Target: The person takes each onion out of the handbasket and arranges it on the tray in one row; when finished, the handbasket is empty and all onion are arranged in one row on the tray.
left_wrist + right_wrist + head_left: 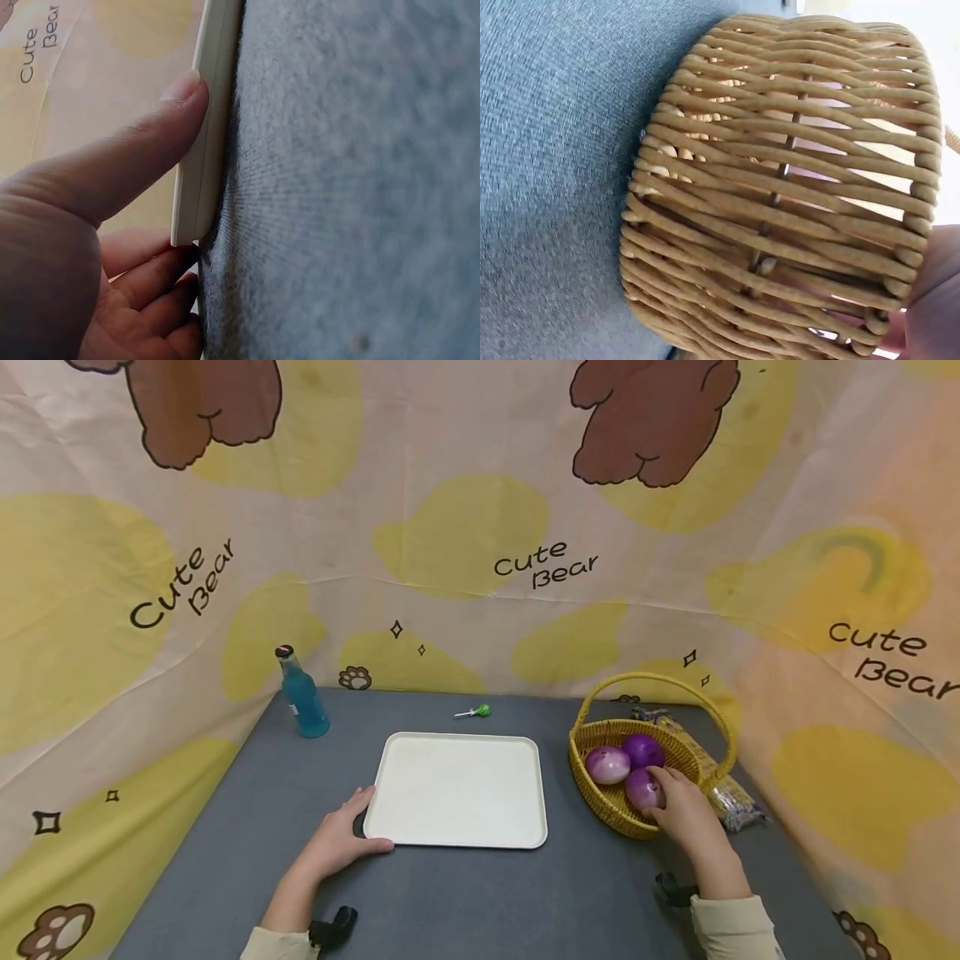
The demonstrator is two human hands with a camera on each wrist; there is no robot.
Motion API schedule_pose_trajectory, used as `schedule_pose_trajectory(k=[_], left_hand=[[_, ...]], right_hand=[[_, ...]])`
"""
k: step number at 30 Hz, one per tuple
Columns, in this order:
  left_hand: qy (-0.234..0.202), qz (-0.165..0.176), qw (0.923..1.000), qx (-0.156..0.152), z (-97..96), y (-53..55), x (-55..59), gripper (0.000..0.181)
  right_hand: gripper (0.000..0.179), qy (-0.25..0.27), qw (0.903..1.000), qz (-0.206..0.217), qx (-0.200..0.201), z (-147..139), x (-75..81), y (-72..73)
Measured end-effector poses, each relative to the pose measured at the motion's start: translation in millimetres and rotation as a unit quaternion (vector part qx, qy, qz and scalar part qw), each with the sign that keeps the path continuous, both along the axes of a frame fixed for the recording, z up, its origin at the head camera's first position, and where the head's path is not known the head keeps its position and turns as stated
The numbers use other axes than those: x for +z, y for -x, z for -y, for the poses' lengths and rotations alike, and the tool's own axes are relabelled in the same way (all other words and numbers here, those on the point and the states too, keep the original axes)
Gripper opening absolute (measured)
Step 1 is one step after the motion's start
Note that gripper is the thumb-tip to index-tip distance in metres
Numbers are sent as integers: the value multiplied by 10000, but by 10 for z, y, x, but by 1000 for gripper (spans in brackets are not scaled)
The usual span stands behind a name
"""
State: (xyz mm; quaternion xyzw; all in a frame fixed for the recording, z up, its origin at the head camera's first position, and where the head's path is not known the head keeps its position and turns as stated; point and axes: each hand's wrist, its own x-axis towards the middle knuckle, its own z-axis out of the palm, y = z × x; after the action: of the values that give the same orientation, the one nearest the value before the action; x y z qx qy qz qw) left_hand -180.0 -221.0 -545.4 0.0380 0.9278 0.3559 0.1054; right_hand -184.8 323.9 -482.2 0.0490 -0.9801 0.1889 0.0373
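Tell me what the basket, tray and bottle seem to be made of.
Basket: woven strands with a slight sheen, rattan or a plastic imitation; the weave shows plainly in the right wrist view.
Tray: probably plastic, smooth and off-white, judging by its even surface and rounded corners.
Bottle: likely glass, given its narrow capped neck and see-through-looking blue body, though plastic is possible.

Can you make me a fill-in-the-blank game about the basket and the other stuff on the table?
1. The basket holds ____ purple onions.
2. The person's left grip touches the white ____.
3. The bottle standing at the back left is coloured ____.
4. The small lollipop at the back has a ____ top.

Missing words: three; tray; blue; green.
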Motion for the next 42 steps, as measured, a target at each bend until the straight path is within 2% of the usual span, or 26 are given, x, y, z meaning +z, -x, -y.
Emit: schedule_pose_trajectory(k=[6, 14, 23, 26, 33, 42], left_hand=[[-38, 74, 10000, 45, -35, -15, 53, 112], [-55, 39, 10000, 26, -50, -3, 35, 112], [-109, 30, 9999, 120, -42, -9, 19, 114], [-94, 17, 9999, 143, -31, -12, 11, 113], [-163, 27, 9998, 118, -14, -14, 11, 113], [-145, -4, 9999, 87, 5, -22, 22, 112]], right_hand=[[69, 166, 9994, -168, -247, 9, 29, -106], [74, 704, 9935, -755, -479, 91, 81, -231], [74, 1476, 9737, -1633, -585, 351, 107, -229], [74, 1615, 9725, -1590, -533, 433, 125, -213], [75, 1969, 9731, -1161, -286, 609, 137, -152], [74, 2093, 9688, -1330, 5, 820, 148, -47]])
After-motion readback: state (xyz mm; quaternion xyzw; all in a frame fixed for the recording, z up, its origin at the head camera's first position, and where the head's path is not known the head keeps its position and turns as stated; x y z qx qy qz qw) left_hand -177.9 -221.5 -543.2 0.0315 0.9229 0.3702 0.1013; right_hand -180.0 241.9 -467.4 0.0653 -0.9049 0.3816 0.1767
